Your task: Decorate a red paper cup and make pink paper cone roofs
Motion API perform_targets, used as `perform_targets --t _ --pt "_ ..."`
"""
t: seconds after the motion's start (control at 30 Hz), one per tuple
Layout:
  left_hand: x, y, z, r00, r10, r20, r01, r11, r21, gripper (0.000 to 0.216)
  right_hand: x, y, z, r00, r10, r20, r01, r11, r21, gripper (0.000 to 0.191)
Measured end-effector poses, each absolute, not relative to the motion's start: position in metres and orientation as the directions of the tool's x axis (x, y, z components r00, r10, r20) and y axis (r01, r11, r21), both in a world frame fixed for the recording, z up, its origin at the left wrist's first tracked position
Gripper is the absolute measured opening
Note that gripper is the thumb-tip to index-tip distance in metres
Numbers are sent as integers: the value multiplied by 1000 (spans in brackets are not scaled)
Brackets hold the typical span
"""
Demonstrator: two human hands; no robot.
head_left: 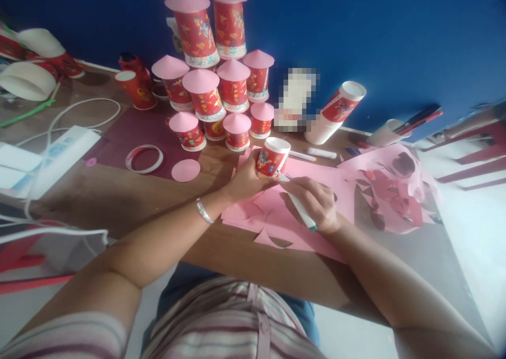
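Note:
A red patterned paper cup [270, 161] with a white rim is gripped in my left hand [248, 178], tilted a little above the pink paper. My right hand [318, 201] is closed round a white marker pen [302, 211] with a green end, its tip against or close to the cup's lower side. Beneath both hands lie sheets of pink paper [316, 232], some with curved cuts. Just behind the cup are a white marker with an orange end [303, 156] and a white pen cap or short marker [322, 153].
Behind stand several red cups with pink cone tops [203, 93], stacked in tiers. Leaning cups [336, 111] and a pen holder [385, 133] are right of them. Cut pink scraps [399, 195] lie right; a tape roll [144, 159], pink disc [185, 170] and power strip [55, 158] left.

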State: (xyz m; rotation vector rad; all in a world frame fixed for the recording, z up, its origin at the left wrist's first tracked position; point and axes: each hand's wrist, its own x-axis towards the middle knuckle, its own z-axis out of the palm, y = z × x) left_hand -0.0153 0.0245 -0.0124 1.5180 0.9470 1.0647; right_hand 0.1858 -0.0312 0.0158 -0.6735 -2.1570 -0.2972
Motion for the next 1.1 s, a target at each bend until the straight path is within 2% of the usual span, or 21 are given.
perform_targets --t 0.2,0.53,0.73,0.97,1.1 --pt "-16 21 -6 281 952 123 152 -171 974 72 188 -31 12 -422 412 808 592 800 -99 26" --pt "-16 22 -9 383 921 72 12 -83 996 77 185 -29 13 -420 398 816 566 817 -108 31" --pt "-17 21 -11 340 937 74 175 -140 975 74 185 -30 15 -424 414 805 575 810 -113 30" --pt "-14 14 1 277 944 180 372 -278 885 71 187 -30 14 -431 410 804 569 815 -110 30" --pt "-14 14 1 282 935 213 384 -314 869 69 187 -30 14 -448 397 801 562 822 -93 28"
